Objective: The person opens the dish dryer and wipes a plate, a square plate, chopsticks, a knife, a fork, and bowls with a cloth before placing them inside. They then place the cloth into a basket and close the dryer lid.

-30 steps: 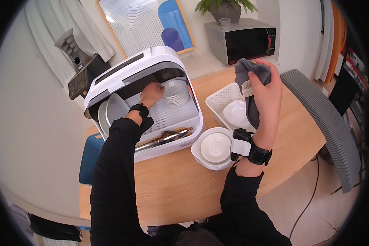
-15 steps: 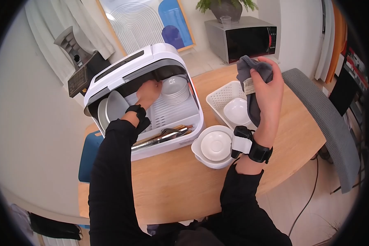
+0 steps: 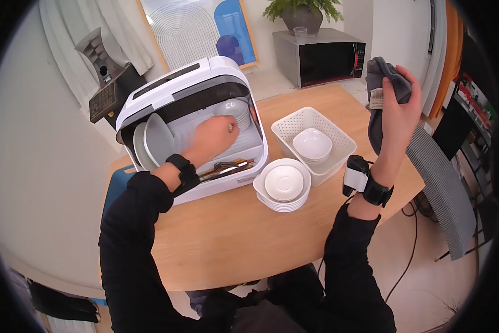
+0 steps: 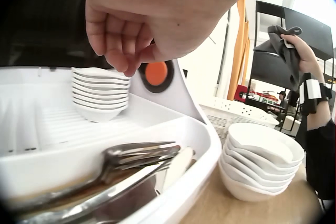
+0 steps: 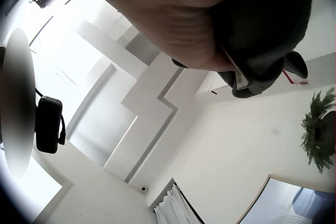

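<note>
My left hand [image 3: 215, 136] hovers over the dish rack's interior with its fingers loosely curled and nothing in them, as the left wrist view shows. Just beyond it stands a stack of white bowls [image 4: 100, 97], partly covered by the hand in the head view. The white dish rack box [image 3: 213, 67] has its lid raised. Plates [image 3: 159, 136] stand on edge at its left, and cutlery [image 4: 123, 155] lies in the front trough. Up at the right, my right hand [image 3: 400, 114] grips a bunched grey cloth [image 3: 375, 126] with a pale label, held above the table.
Beside the rack, a stack of white bowls [image 3: 283, 183] stands on the wooden table [image 3: 227, 244]. Behind it is a white perforated basket [image 3: 338, 149] with white bowls [image 3: 312, 143] inside. A microwave [image 3: 321, 58] stands at the back, a grey-covered bench [image 3: 443, 191] at the right.
My left hand has come from deep in the rack toward its front right. My right hand has moved up and right with the cloth, uncovering the basket. The head view has shifted slightly.
</note>
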`<state>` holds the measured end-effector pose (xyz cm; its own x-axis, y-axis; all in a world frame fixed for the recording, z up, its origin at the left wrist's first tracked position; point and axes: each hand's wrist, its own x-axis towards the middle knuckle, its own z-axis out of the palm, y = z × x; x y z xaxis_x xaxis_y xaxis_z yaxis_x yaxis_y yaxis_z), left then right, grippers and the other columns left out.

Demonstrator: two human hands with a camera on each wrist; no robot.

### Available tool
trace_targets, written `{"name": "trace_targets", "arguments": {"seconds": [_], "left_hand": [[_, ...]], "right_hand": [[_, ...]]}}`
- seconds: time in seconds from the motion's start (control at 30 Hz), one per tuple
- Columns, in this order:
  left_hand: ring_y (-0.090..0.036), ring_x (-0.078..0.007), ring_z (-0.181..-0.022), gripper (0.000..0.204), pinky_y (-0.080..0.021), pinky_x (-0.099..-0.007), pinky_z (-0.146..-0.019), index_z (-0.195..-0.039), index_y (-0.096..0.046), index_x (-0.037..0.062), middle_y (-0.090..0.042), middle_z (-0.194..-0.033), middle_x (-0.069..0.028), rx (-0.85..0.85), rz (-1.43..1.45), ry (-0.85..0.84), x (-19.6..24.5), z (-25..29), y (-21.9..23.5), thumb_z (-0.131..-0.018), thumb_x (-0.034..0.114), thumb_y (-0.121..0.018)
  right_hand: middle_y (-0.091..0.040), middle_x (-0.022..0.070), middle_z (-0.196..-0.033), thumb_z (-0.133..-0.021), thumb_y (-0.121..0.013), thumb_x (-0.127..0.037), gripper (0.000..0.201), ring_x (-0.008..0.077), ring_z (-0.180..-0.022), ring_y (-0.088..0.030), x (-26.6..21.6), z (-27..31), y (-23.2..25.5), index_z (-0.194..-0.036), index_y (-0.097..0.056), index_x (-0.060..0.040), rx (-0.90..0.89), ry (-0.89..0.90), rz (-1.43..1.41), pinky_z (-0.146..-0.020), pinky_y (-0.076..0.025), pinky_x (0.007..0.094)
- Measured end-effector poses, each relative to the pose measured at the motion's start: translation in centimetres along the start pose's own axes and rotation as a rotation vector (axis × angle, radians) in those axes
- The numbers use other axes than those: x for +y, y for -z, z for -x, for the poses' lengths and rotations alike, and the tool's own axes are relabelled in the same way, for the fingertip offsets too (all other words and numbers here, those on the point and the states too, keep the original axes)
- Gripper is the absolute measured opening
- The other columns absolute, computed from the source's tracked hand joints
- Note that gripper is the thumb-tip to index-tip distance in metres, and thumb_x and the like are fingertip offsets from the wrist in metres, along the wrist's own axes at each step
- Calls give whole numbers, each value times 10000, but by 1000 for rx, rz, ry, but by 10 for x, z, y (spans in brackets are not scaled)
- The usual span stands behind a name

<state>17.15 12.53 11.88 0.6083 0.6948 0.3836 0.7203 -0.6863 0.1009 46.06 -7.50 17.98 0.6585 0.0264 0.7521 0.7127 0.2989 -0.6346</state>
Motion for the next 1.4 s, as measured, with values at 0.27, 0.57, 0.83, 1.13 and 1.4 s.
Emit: {"name": "trace_targets", "arguments": {"seconds": [0.27, 0.57, 0.83, 1.13, 1.4], "left_hand": [[-666, -288, -795, 190, -521, -407, -678, -896, -710, 111, -694, -829, -91, -110, 53, -184, 97, -47, -25, -815, 254, -614], [-677, -301, -899, 403, -520, -421, -707, -942, -716, 49, -706, -934, -125, -532, -174, -161, 150, -96, -63, -738, 396, -741], [-669, -308, -883, 377, -521, -424, -726, -985, -695, 67, -694, -895, -117, -529, -211, -225, 137, -100, -85, -728, 336, -757], [-646, -352, -765, 217, -500, -424, -636, -1029, -661, 76, -654, -796, -147, 56, 39, -283, 140, -41, -8, -883, 198, -559], [-636, -300, -677, 132, -492, -387, -592, -962, -666, 100, -662, -783, -99, 392, 231, 89, 62, 99, 76, -855, 159, -615]], "right_hand": [[-616, 109, -1114, -835, -654, -117, 308, 305, -1037, -605, 35, -6, -11, -1139, -608, -146, -265, 102, 243, -862, -488, 386], [-612, 93, -1055, -825, -663, -131, 315, 288, -984, -619, 44, -6, -17, -1134, -608, -161, -318, 77, 202, -811, -497, 382], [-612, 86, -1088, -812, -670, -121, 333, 278, -994, -619, 55, -9, -18, -1137, -609, -164, -359, -4, 201, -822, -495, 377], [-663, 105, -1081, -812, -679, -89, 332, 253, -1020, -633, 50, -10, -22, -1138, -618, -103, -450, -59, -64, -893, -478, 346], [-663, 84, -1074, -825, -654, -7, 305, 190, -1001, -628, -27, 27, -29, -1124, -613, -50, -507, 45, -245, -889, -471, 292]]}}
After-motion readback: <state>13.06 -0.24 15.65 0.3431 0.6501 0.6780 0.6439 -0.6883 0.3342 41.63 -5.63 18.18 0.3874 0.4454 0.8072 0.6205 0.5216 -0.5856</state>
